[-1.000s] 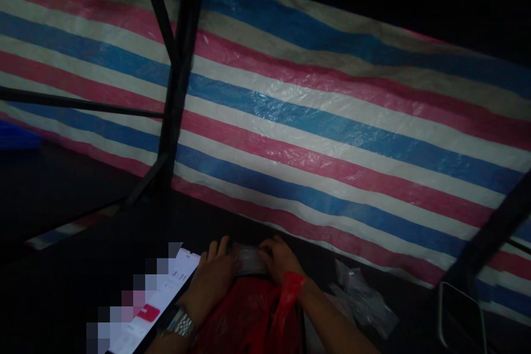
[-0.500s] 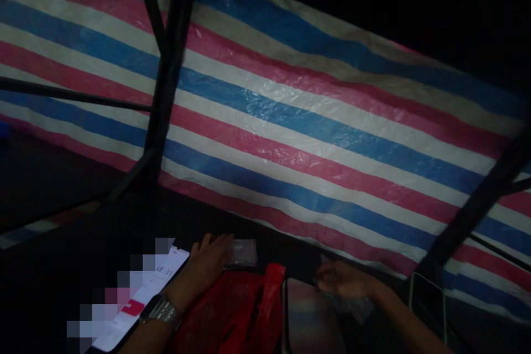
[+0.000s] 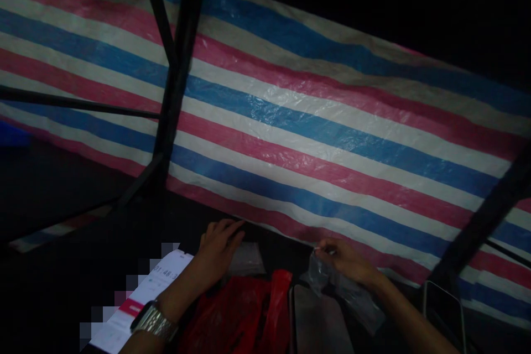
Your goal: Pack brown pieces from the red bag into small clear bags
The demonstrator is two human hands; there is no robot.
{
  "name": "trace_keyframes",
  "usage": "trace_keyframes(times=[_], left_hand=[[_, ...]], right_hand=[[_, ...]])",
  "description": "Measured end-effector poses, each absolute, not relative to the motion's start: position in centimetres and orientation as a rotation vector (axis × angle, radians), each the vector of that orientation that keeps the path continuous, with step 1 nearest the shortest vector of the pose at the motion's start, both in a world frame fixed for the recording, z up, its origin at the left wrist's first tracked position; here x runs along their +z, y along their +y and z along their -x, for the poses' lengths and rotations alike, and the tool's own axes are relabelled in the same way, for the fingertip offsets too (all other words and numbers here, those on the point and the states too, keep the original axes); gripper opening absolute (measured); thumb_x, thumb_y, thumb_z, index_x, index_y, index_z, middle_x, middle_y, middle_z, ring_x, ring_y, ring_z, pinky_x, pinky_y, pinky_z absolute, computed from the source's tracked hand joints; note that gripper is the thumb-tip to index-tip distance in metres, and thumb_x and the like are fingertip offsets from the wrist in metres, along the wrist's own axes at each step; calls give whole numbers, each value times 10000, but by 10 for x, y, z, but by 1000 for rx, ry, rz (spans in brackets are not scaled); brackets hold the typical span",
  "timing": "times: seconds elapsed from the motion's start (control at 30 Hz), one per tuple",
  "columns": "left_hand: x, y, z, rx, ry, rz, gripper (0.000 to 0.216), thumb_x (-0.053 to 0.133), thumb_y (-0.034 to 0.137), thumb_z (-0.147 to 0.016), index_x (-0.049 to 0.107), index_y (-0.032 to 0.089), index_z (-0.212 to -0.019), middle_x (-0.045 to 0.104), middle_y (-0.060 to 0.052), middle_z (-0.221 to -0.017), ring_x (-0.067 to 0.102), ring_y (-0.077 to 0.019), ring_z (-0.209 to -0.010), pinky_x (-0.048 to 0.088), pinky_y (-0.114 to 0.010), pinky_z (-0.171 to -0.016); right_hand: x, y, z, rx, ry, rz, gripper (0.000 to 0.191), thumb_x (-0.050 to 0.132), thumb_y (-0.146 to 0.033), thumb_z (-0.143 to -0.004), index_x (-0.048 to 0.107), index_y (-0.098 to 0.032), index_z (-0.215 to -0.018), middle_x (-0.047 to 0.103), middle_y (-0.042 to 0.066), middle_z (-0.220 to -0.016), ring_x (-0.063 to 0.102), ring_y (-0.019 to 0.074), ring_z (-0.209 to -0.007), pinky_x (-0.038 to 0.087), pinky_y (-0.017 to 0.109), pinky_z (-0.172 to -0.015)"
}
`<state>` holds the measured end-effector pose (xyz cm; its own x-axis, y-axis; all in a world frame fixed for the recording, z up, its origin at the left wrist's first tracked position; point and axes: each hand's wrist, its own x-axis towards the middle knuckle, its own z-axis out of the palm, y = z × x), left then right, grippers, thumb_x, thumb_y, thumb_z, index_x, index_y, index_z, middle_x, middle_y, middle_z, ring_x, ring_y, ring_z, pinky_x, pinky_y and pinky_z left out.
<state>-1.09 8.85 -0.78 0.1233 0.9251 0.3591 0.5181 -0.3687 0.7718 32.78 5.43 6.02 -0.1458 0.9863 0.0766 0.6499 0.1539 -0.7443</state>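
Note:
The scene is dim. My left hand, with a metal watch on the wrist, lies flat with fingers stretched out on a small clear packet on the dark surface. My right hand is pinched on the top edge of a clear plastic bag and holds it lifted, the bag hanging down below the fingers. A red plastic bag sits between my forearms at the bottom edge.
A lit phone screen lies left of my left arm. A dark flat slab lies beside the red bag, and another dark phone at the right. A red, white and blue striped tarp hangs behind black metal bars.
My right hand left the small packet, moved right to the clear plastic bags and has lifted one by its edge. My left hand stays on the packet, fingers flatter.

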Motion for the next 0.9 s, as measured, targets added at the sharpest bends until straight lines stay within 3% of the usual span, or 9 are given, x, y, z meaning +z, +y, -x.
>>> trace_keyframes(times=[0.07, 0.17, 0.3, 0.37, 0.5, 0.67, 0.77, 0.9], left_hand=[[8, 77, 5, 1196, 1214, -1887, 527, 446, 502, -976, 694, 217, -1343, 713, -107, -1337, 594, -286, -1289, 411, -463, -1157], [22, 62, -8, 1196, 1023, -1753, 575, 515, 616, -940, 681, 230, -1333, 776, -81, -1202, 715, -240, -1073, 546, -388, -980], [22, 62, -16, 1262, 931, -1562, 576, 578, 734, -823, 728, 186, -919, 757, -61, -817, 705, -223, -767, 567, -339, -690], [20, 67, -12, 1306, 937, -1451, 584, 607, 761, -764, 698, 190, -841, 732, -51, -744, 691, -216, -709, 551, -330, -634], [16, 72, -2, 1385, 979, -1250, 576, 698, 705, -701, 722, 185, -946, 773, -68, -856, 731, -221, -804, 565, -327, -698], [11, 71, -9, 1429, 1035, -1138, 583, 671, 733, -707, 692, 195, -930, 700, -8, -691, 655, -177, -574, 495, -298, -541], [10, 69, -11, 1401, 1045, -1161, 560, 687, 703, -704, 685, 195, -941, 677, 12, -634, 595, -155, -487, 429, -277, -476], [9, 69, -3, 1379, 1083, -1216, 565, 748, 638, -652, 642, 209, -1003, 731, -7, -701, 676, -190, -629, 467, -282, -556]], right_hand=[[71, 63, -302, 710, -1824, 1449, 539, 739, -731, -763, 626, -206, -802, 621, -2, -722, 552, 153, -664, 436, 286, -628], [80, 73, -254, 675, -1786, 1323, 502, 663, -714, -843, 602, -219, -901, 598, -28, -711, 525, 133, -613, 406, 261, -584], [79, 73, -201, 668, -1785, 1234, 349, 597, -582, -922, 577, -234, -932, 586, -43, -677, 533, 140, -556, 396, 253, -532], [76, 70, -186, 621, -1772, 1215, 263, 579, -499, -937, 572, -237, -913, 600, -32, -706, 562, 151, -600, 412, 256, -557], [68, 64, -176, 529, -1743, 1204, 155, 579, -378, -929, 578, -231, -880, 633, 0, -780, 615, 174, -731, 447, 260, -633], [60, 62, -170, 616, -1697, 1247, 195, 509, -448, -981, 518, -253, -966, 597, -32, -733, 520, 146, -518, 382, 252, -475], [56, 64, -168, 522, -1696, 1258, 185, 483, -425, -999, 526, -249, -964, 649, 4, -798, 635, 185, -674, 481, 282, -607], [46, 72, -169, 440, -1692, 1329, 161, 487, -374, -998, 552, -233, -955, 711, 58, -928, 696, 225, -886, 518, 334, -805]])
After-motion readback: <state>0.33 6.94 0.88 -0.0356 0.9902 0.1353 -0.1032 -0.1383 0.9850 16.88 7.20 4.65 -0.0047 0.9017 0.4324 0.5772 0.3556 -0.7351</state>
